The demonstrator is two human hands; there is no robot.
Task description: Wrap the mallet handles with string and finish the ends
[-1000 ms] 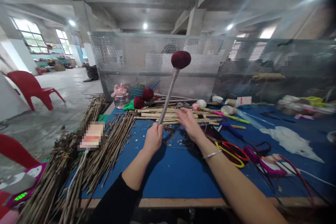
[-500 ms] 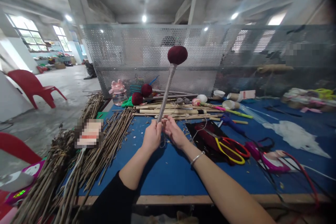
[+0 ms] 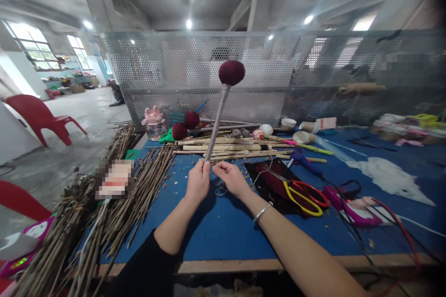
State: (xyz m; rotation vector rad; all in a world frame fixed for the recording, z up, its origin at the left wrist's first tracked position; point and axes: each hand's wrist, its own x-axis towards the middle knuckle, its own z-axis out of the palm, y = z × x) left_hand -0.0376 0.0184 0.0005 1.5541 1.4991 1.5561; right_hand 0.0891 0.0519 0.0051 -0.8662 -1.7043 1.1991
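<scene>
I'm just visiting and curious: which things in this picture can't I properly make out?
All in the head view:
Lower end of the slim grey-wrapped stick topped with a dark red ball: hidden by the bare left hand.
Whatever the bare right hand may be pinching: too small to tell.
Markings on the pale rectangular object: blurred into blocks.
Full shape of the curved red plastic piece: cut off by the left edge.

The left hand (image 3: 198, 181) holds a gray-wrapped stick (image 3: 218, 123) with a dark red ball (image 3: 232, 73) on top, near the right hand (image 3: 232, 180).
</scene>
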